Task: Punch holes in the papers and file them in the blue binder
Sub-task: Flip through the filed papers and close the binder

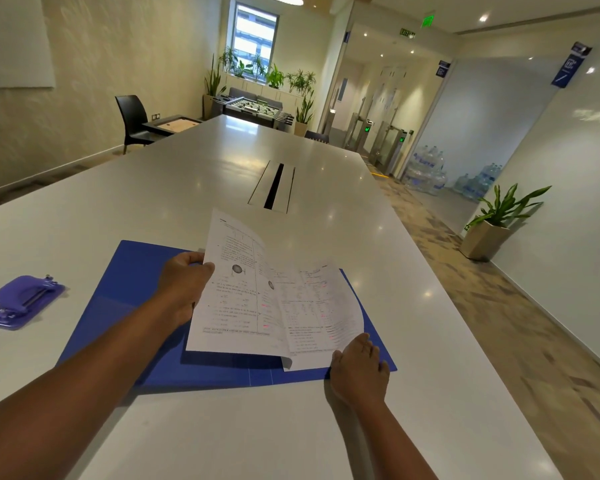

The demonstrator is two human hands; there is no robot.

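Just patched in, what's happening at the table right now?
A person is working over an open blue binder lying flat on the white table. The left hand grips the left edge of a printed sheet, lifting it so it curves up off the binder. The right hand rests on the lower corner of the papers lying on the binder's right half. The purple hole punch sits untouched on the table to the left.

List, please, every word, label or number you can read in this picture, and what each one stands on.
"EXIT": green sign near the ceiling, only just readable.
Papers held by the left hand: print too small to read.
Blue wall signs: blurred, unreadable.
Blue binder, hole punch: no text visible.
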